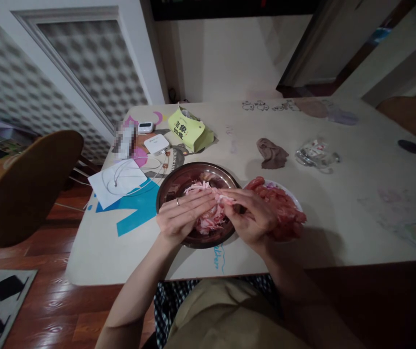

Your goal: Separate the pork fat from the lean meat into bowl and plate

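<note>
A dark metal bowl [178,182] stands on the table in front of me, with pale pink shredded strips [208,220] in it. Above the bowl my left hand [180,215], a ring on one finger, and my right hand [249,213] pinch the same pink strip [218,196] between their fingertips. Right of the bowl sits a white plate [290,194] heaped with red pieces [284,211]; my right hand partly hides its left side.
Behind the bowl lie a white sheet with a cable [118,182], a white box [156,143], a yellow-green bag [189,130], a brown cloth [272,153] and a clear plastic wrapper [315,152]. A wooden chair [26,186] stands at the left.
</note>
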Demonstrator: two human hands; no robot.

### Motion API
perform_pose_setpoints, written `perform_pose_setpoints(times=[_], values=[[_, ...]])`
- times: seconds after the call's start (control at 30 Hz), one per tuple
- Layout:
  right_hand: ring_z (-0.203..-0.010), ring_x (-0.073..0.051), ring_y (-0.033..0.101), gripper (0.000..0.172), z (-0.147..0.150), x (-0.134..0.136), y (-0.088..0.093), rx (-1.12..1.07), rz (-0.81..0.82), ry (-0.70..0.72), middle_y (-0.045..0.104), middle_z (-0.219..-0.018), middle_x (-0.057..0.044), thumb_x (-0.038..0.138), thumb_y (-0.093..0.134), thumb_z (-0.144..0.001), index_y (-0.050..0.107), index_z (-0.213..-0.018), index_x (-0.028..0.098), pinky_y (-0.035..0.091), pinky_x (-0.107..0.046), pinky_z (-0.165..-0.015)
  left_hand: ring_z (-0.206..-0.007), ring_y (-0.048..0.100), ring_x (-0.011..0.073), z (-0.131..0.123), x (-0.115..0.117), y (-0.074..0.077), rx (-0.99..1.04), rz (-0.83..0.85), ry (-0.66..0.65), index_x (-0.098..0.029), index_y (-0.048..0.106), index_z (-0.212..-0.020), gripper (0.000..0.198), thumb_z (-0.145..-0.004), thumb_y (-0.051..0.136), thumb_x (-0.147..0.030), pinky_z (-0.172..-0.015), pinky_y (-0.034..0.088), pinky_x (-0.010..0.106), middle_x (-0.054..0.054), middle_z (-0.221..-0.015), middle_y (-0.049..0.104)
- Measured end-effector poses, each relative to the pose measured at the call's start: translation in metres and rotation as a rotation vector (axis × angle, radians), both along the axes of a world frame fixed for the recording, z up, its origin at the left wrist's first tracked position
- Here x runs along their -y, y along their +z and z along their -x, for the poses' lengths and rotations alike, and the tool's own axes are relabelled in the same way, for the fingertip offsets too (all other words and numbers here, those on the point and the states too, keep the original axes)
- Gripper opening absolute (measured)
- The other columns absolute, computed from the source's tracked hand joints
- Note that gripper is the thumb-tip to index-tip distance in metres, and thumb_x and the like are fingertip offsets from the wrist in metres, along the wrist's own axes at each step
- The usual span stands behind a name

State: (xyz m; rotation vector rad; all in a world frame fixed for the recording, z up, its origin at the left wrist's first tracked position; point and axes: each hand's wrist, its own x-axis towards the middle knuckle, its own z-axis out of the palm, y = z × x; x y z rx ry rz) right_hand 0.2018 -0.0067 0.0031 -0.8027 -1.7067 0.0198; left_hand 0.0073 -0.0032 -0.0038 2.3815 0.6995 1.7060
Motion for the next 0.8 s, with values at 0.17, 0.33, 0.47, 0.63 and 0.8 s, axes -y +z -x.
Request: perform_pose_setpoints(times=[0.17,0.33,0.47,0.63,0.8], values=[[-0.1,-0.016,0.077,0.039,-0.0026,-0.0025,0.0015,-0.008,0.002,0.051,0.08,-0.109,-0.001,0.004,0.07,-0.087,0.069,-0.118,0.027,0.066,-0.033,-0.088,-0.111,0.075,0.021,-0.0032,-0.0023,0.003,0.13,0.061,0.012,-0.022,0.072,-0.126,0.041,-0.091,0.066,-0.002,-0.097,0.065,0.037,0.005,-0.12,0.077],[-0.1,-0.017,0.076,0.041,-0.0016,-0.0015,0.0014,-0.005,0.017,0.063,0.079,-0.11,-0.002,0.004,0.07,-0.086,0.069,-0.121,0.026,0.066,-0.035,-0.089,-0.104,0.078,0.018,-0.0047,-0.0024,0.0079,0.218,0.178,0.052,-0.026,0.076,-0.118,0.037,-0.088,0.072,-0.006,-0.097,0.065,0.033,0.002,-0.115,0.079],[-0.096,-0.017,0.077,0.041,-0.0007,-0.0026,-0.0009,-0.026,0.025,0.007,0.08,-0.105,0.0,0.006,0.069,-0.088,0.069,-0.121,0.03,0.066,-0.035,-0.085,-0.099,0.079,0.0167,-0.0033,-0.0015,0.0081,0.222,0.223,0.051,-0.029,0.077,-0.115,0.033,-0.089,0.073,-0.01,-0.091,0.066,0.03,0.001,-0.11,0.08],[-0.09,-0.017,0.077,0.034,0.0025,-0.0036,-0.0014,-0.066,0.017,-0.022,0.08,-0.098,0.0,0.007,0.07,-0.086,0.071,-0.113,0.029,0.066,-0.033,-0.081,-0.1,0.079,0.0158,-0.0012,-0.0007,0.0058,0.214,0.235,0.038,-0.028,0.077,-0.115,0.033,-0.09,0.071,-0.009,-0.091,0.066,0.029,0.001,-0.11,0.08],[-0.086,-0.017,0.076,0.022,0.0048,-0.0058,-0.0016,-0.16,0.077,-0.019,0.079,-0.093,-0.001,0.005,0.069,-0.086,0.071,-0.098,0.024,0.064,-0.032,-0.079,-0.098,0.079,0.0165,-0.0011,-0.0009,0.0045,0.236,0.189,0.02,-0.028,0.077,-0.115,0.033,-0.089,0.071,-0.007,-0.089,0.066,0.03,0.001,-0.11,0.08]])
